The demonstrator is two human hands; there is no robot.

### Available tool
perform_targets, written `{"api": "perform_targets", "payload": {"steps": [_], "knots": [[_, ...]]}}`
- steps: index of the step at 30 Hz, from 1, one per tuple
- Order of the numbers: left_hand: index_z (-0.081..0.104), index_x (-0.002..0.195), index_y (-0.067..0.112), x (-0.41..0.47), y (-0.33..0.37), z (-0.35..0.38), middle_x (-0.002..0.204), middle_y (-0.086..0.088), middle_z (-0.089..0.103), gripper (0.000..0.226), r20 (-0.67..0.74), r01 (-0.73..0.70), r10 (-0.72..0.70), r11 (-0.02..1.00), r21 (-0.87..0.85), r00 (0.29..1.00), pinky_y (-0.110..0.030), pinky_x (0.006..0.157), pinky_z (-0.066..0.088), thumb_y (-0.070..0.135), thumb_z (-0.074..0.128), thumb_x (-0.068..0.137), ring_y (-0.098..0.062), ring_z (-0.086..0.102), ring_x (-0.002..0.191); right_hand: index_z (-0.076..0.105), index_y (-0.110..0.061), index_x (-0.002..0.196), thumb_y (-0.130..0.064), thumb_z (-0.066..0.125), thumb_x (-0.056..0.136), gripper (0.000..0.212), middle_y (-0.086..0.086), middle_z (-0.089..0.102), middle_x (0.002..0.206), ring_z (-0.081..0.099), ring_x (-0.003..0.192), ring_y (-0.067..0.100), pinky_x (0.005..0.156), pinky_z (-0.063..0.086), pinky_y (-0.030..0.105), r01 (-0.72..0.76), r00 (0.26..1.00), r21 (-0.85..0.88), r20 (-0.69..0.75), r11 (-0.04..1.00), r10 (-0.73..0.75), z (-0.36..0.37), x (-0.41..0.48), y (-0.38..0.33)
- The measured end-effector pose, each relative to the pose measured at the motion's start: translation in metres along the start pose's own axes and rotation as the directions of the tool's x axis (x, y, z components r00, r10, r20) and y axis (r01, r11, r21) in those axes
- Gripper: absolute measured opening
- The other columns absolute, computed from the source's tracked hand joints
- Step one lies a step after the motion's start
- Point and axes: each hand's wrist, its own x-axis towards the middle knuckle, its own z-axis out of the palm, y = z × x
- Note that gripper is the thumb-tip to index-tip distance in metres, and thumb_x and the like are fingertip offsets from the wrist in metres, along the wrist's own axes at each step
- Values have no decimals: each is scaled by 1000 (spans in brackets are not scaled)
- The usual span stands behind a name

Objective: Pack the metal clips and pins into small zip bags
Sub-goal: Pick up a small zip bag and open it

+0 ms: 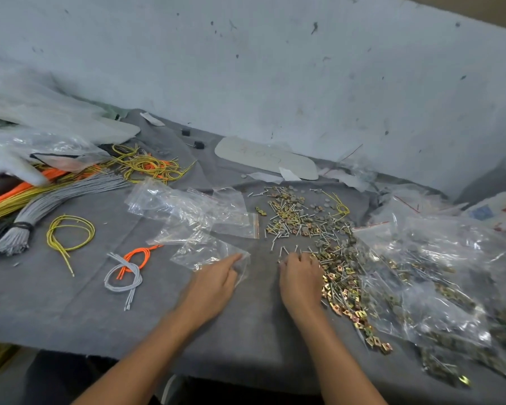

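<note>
A loose heap of brass-coloured metal clips (346, 296) and thin silver pins (289, 226) spreads over the grey felt table (70, 302), right of centre. My right hand (300, 280) rests palm down at the heap's left edge, fingers curled over some pins; what they hold is hidden. My left hand (216, 283) pinches the near corner of a small empty zip bag (208, 252) with its forefinger stretched along it. More empty zip bags (193, 209) lie just beyond.
Filled clear bags of clips (438, 290) pile up at the right. Grey, yellow and orange cords (70, 182) lie at the left, with a small knotted cord bundle (126, 270) near my left hand. A white oval board (266, 159) leans by the wall.
</note>
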Motion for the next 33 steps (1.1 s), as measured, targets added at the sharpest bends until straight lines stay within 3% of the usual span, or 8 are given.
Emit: {"api": "perform_targets", "payload": {"steps": [5,9,12,17,24,27,29,33], "knots": [[57,141,24,-1,2,-2,136,-3,65,55,3,8,-8,1000,-6,1000,-34,104,45,37,34,93,-26,59,125,57,-16,116,-35,40,105,27,5,57,119,49,107,24,92,40,38,7,997,68,-73,998,-2,-1,-18,-9],[55,143,23,-1,7,-4,136,-4,64,60,11,23,-23,999,-24,1000,-35,104,45,37,31,90,-26,59,125,47,-25,97,-30,41,106,12,-4,56,88,50,81,19,71,43,40,106,981,542,-193,834,1,-10,-39,-32],[52,145,20,0,6,-4,135,-7,65,51,7,35,-35,999,-19,999,-32,100,44,26,37,96,-27,59,123,53,-23,101,-25,46,105,9,-3,60,91,55,83,19,74,44,39,130,988,681,-147,721,-39,-6,-52,-52],[51,146,22,-1,5,-4,128,-10,68,47,14,35,-34,999,-28,999,-32,93,44,13,45,100,-28,61,118,67,-13,121,-9,50,100,27,7,66,114,58,107,25,96,44,36,213,977,654,-144,725,-157,2,-57,-54],[53,145,22,-4,9,-6,137,-4,64,46,25,-7,7,1000,-10,1000,-26,102,39,17,44,101,-21,57,126,63,-21,103,-9,61,90,17,2,72,99,66,96,27,83,51,44,167,978,736,-42,655,-203,4,-54,-55],[51,146,19,-4,9,-5,138,-8,63,47,22,-4,4,1000,-7,1000,-29,104,40,11,45,101,-24,57,127,72,-21,112,-13,60,89,27,2,70,106,59,99,26,90,48,38,244,962,668,-76,703,-262,3,-54,-56],[51,147,19,-4,9,-5,137,-8,63,47,12,-4,4,1000,-6,1000,-32,104,42,11,44,101,-24,58,125,73,-23,110,-21,60,92,22,-1,68,105,54,97,22,88,46,34,244,970,631,-165,736,-180,-2,-53,-52],[53,145,21,-4,9,-4,133,-8,66,46,-16,-8,8,1000,9,1000,-31,99,43,12,44,100,-25,60,120,65,-24,119,-32,54,99,24,1,62,116,46,106,22,92,38,35,28,983,318,-183,948,32,-5,-39,-13]]}}
